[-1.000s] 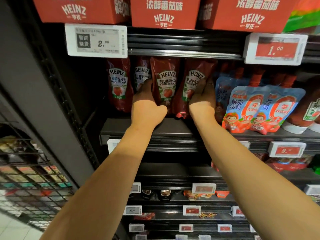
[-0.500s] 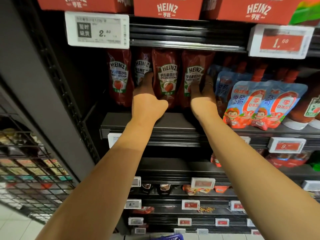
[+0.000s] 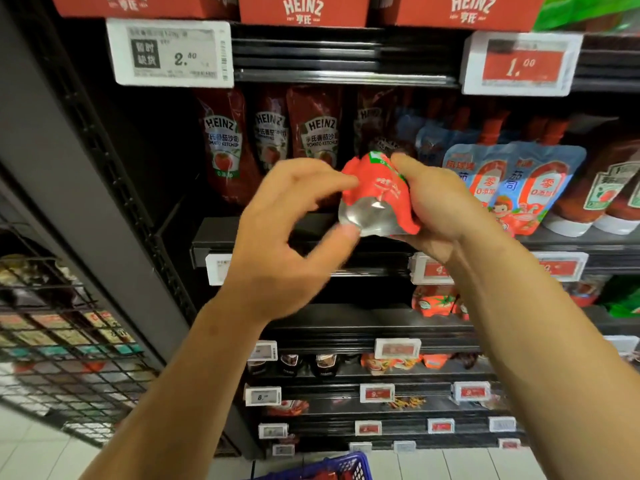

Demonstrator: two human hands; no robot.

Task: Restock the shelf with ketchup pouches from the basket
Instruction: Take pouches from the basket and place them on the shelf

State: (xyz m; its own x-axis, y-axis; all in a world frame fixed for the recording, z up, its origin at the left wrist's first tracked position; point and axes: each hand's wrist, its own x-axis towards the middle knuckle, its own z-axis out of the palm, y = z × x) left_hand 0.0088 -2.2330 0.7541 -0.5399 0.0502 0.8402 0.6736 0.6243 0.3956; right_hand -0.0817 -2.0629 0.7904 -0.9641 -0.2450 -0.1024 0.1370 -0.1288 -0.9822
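Pulling back from the shelf row they were straightening, both hands now share one bright red ketchup pouch (image 3: 375, 195), right hand (image 3: 440, 206) clamped round it, left hand (image 3: 277, 237) fingers (image 3: 346, 233) loosely curled, touching its base, in front of four dark Heinz pouches (image 3: 317, 129) standing on the shelf (image 3: 242, 233), basket (image 3: 332, 467) below.
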